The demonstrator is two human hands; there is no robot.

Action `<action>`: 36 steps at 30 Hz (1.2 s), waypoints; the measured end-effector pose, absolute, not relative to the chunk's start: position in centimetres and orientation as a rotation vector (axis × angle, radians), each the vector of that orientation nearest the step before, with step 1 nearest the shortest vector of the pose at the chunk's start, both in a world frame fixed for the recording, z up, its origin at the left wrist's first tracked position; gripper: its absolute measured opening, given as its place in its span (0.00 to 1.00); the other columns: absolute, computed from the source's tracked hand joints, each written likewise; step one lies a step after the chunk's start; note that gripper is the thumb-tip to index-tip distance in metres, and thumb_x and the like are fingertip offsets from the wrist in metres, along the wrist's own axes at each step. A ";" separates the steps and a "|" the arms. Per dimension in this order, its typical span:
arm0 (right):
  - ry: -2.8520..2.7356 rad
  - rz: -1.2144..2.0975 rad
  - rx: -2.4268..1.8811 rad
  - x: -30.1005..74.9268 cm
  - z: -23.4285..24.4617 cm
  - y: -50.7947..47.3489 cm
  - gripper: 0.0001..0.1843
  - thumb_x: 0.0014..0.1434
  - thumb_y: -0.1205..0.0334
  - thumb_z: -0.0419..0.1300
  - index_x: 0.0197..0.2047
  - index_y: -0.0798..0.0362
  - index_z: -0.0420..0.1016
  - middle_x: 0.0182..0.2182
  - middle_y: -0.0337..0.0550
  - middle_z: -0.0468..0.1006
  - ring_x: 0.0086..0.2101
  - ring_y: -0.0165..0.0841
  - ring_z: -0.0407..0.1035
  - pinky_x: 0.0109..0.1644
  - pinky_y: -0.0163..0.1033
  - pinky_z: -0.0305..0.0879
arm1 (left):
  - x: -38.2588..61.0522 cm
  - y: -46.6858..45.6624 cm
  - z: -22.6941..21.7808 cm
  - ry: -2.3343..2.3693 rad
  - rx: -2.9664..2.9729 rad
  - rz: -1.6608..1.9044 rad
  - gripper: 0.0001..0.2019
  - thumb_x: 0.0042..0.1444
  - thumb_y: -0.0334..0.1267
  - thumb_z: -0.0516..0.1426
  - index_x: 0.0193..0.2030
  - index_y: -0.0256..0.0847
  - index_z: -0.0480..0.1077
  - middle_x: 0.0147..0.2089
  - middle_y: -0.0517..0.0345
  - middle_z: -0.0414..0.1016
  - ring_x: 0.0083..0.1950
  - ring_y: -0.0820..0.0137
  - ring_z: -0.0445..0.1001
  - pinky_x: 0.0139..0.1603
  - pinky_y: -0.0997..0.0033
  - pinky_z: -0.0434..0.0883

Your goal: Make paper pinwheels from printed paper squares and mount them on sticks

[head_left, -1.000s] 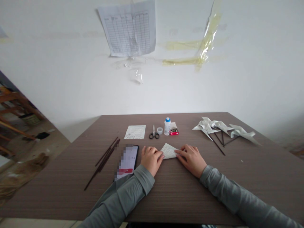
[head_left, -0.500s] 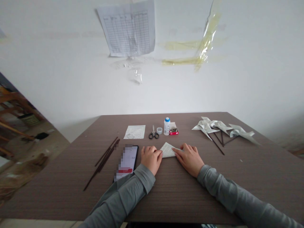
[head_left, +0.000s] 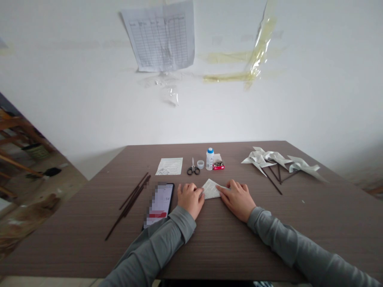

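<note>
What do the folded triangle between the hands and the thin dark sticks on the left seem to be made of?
The folded triangle looks like thin matte paper: it shows sharp creases and faint print. The thin dark sticks seem to be wood or stiff plastic, with a dull dark finish; this view cannot settle which.

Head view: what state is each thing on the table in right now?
Left hand, on the paper's left corner
Right hand, on the paper's right corner
Folded paper triangle, flat under both hands
Scissors, closed
White bottle, upright, blue cap on
Phone, face up, screen lit
Paper pinwheels, assembled on sticks, lying flat
</note>
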State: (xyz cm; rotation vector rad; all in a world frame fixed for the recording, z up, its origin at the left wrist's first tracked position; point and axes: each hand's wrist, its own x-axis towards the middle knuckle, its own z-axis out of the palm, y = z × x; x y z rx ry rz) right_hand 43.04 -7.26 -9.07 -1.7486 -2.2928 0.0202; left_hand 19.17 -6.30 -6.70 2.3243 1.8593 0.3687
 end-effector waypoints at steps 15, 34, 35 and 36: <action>-2.264 0.020 -1.721 42.8 -8.7 -7.4 0.27 0.86 0.61 0.63 0.77 0.38 0.97 0.59 0.61 0.93 0.59 0.59 0.90 0.69 0.63 0.84 | 19.7 -5.6 -6.9 1.642 2.390 0.352 0.29 0.82 0.27 0.62 0.78 0.58 0.91 0.85 0.49 0.89 0.86 0.39 0.81 0.96 0.02 0.62; -2.113 0.055 -1.901 41.0 -9.3 -6.9 0.17 0.82 0.46 0.75 0.67 0.38 0.99 0.59 0.57 0.90 0.62 0.60 0.85 0.67 0.63 0.81 | 20.3 -4.0 -6.4 1.668 2.419 0.222 0.29 0.83 0.42 0.68 0.86 0.62 0.85 0.85 0.49 0.86 0.87 0.36 0.76 0.98 0.05 0.57; -2.119 0.064 -1.904 41.0 -9.3 -7.0 0.18 0.83 0.45 0.74 0.67 0.39 0.99 0.60 0.57 0.89 0.62 0.61 0.84 0.67 0.63 0.81 | 20.2 -3.9 -6.6 1.664 2.418 0.242 0.28 0.83 0.42 0.69 0.86 0.62 0.85 0.85 0.49 0.86 0.87 0.35 0.76 0.98 0.04 0.57; -2.121 0.068 -1.899 41.1 -9.3 -7.1 0.18 0.84 0.45 0.73 0.68 0.39 0.98 0.60 0.58 0.89 0.62 0.61 0.84 0.66 0.63 0.81 | 20.1 -3.9 -6.8 1.661 2.419 0.263 0.28 0.82 0.42 0.69 0.85 0.63 0.86 0.85 0.49 0.86 0.87 0.35 0.76 0.97 0.04 0.59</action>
